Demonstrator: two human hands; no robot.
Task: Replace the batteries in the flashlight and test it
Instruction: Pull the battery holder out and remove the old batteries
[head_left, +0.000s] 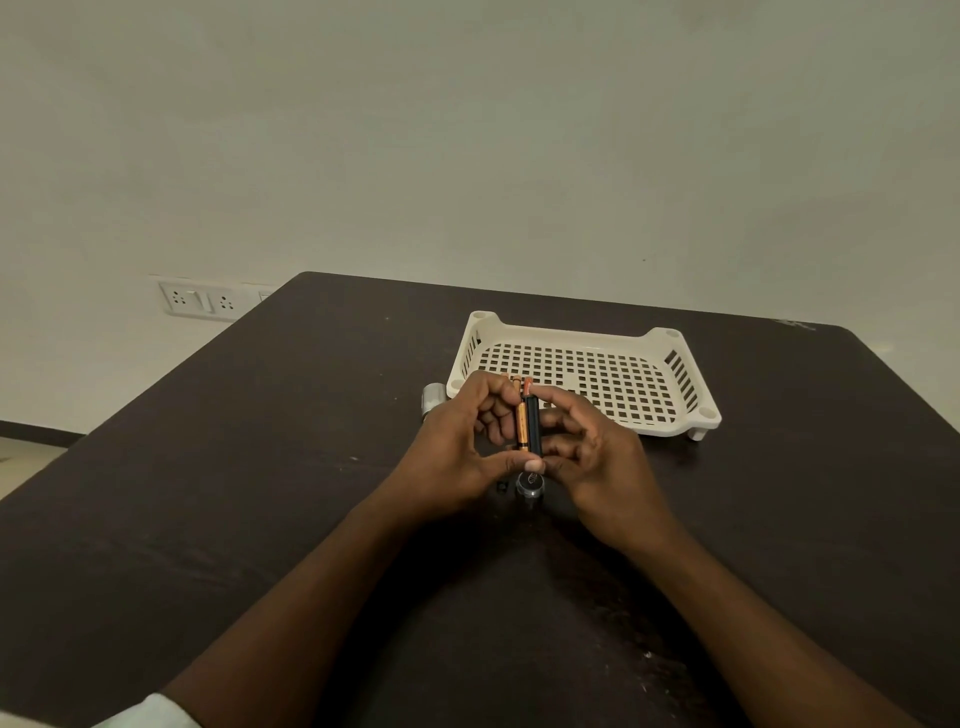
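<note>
Both hands meet over the middle of the dark table (260, 493), raised a little off its surface. Left hand (457, 447): fingers curled, thumb reaching right to the near end of a small bundle. Right hand (592, 457): fingers curled round the bundle from the right side, thumb tip meeting the left thumb at the near end. Together they pinch the bundle between them.

The bundle stands roughly upright, slightly tilted away. It is a black battery holder (534, 423) with a copper-and-black battery (522, 426) seated along its left side. Orange tips of further batteries show at its far end, above the fingers; how many, cannot tell.

Directly under the hands, on the table: a small dark round tail cap (530, 486) with a spring visible inside it, lying open end up. Just left of it, a tiny black piece (502, 487), too small to identify.

Left of and beyond the left hand: a silver cylinder, the flashlight body (434, 397), resting on the table, partly hidden by the knuckles.

Beyond the hands, right of centre: a white perforated tray (587, 374) on short feet, near corner just behind the fingertips.

Far left, on the pale wall (467, 130) below table level: a white socket plate (200, 300).

A white sleeve (150, 712) edge shows at the lower left.
</note>
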